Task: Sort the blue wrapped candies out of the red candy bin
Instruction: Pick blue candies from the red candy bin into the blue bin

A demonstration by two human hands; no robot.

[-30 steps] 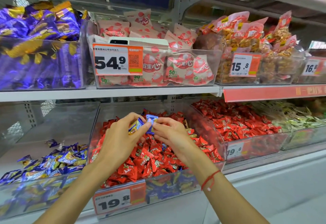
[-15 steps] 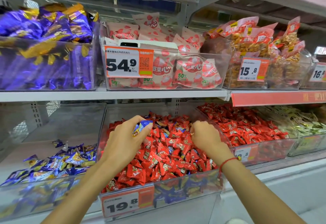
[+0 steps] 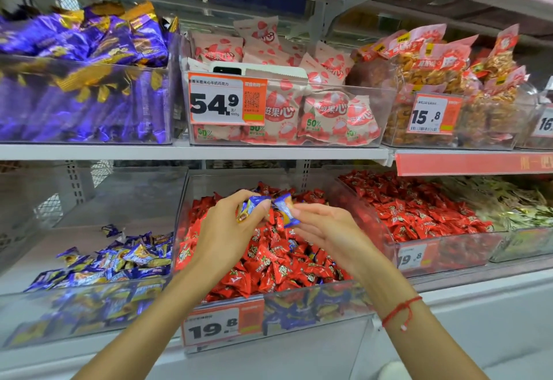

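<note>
Pinching blue candies, left hand [image 3: 223,230] holds one [image 3: 254,205] tilted; right hand [image 3: 326,230] grips another [image 3: 285,210] steeply.

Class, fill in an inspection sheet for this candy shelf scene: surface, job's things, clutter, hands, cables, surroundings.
Surface: white lower shelf carrying clear bins.
Job's things: red candy bin heaped with red candies; blue candy bin beside it, partly filled.
Clutter: some blue wrappers show through the red bin's front wall.
Hands: left hand pinches blue candies; right hand holds another blue candy.
Cables: nothing seen.
Surroundings: upper shelf with purple packs, price tag 54.9.
</note>
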